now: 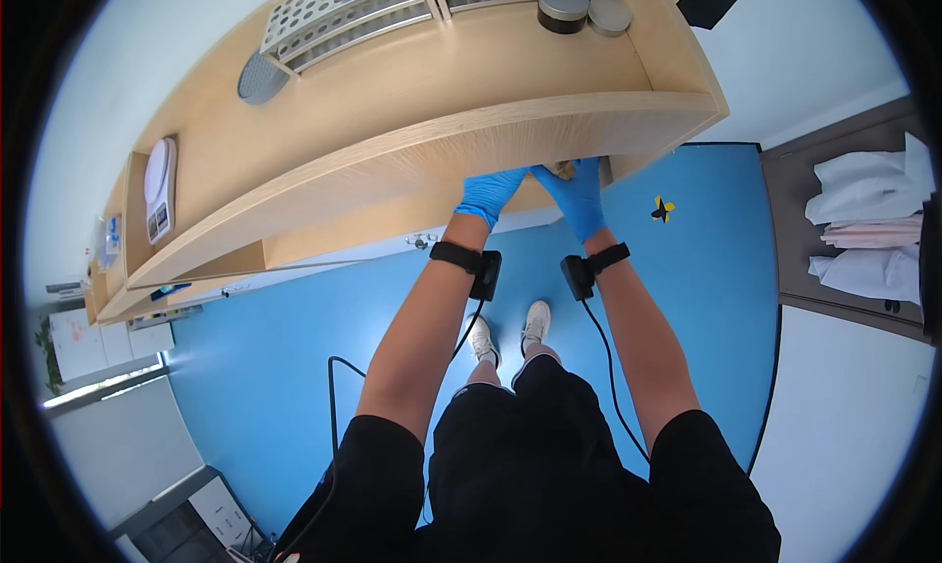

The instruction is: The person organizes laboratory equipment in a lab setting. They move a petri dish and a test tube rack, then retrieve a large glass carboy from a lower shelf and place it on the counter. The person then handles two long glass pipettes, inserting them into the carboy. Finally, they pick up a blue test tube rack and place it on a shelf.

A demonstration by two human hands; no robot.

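Note:
Both my hands wear blue gloves and reach under the front edge of a wooden shelf unit. My left hand has its fingers hidden beneath the overhanging board. Close beside it on the right, my right hand has its thumb pointing left, and its fingertips go out of sight under the same edge. A small tan-brown object shows between that thumb and the fingers. Most of it is covered, so its kind and whether it is gripped cannot be told.
On the upper shelf stand perforated metal racks, a dark round tin, a grey lidded tin, a grey round mesh piece and a digital scale. Folded white garments lie at right. Cables hang from my wrist straps.

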